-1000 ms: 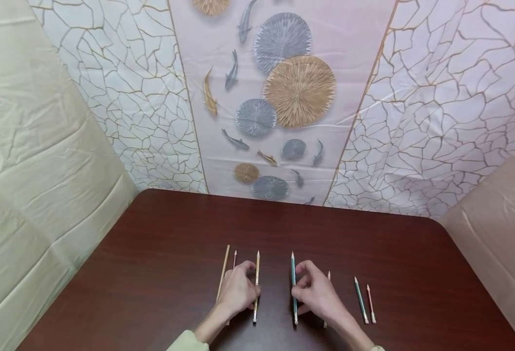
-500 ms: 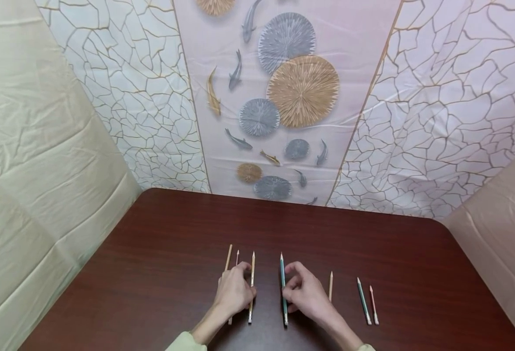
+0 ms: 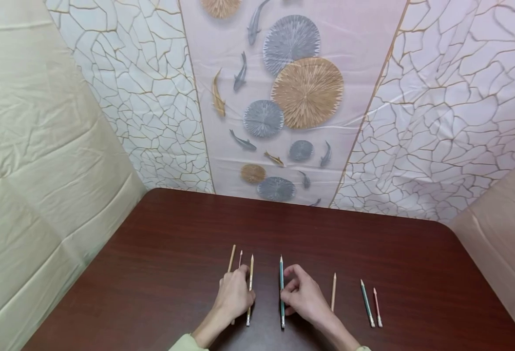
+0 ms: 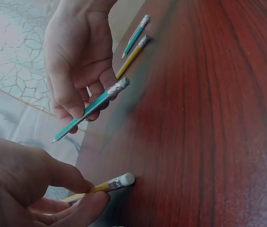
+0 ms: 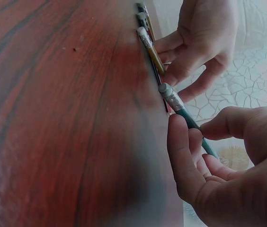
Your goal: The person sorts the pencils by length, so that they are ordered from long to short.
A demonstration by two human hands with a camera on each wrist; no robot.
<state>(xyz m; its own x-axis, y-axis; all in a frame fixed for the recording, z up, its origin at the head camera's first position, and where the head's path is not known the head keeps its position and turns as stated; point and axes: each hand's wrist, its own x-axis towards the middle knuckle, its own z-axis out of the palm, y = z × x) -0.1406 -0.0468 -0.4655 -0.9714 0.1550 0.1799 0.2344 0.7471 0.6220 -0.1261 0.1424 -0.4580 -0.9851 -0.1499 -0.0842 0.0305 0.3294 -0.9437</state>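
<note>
In the head view my left hand (image 3: 234, 294) pinches a yellow pencil (image 3: 251, 274) between thumb and finger. Its tip points away from me, and its white eraser shows clearly in the left wrist view. To the right, my right hand (image 3: 306, 296) pinches a teal pencil (image 3: 281, 274), roughly parallel to the yellow one and a short gap apart. Both pencils are low over the table; whether they touch it I cannot tell. Under and beside my left hand lie a tan stick-like pencil (image 3: 232, 258) and a thin pink pencil (image 3: 240, 257), partly hidden by the hand.
Right of my right hand a yellowish pencil (image 3: 333, 290) lies on the dark wood table (image 3: 187, 229), partly covered by the wrist. Farther right lie a green pencil (image 3: 367, 302) and a short pink pencil (image 3: 377, 307). Patterned cloth (image 3: 266, 161) hangs behind the table.
Both hands have shifted left with their pencils, the right hand more, so the two pencils are slightly closer. The yellowish pencil on the right is less covered. The head view has turned slightly.
</note>
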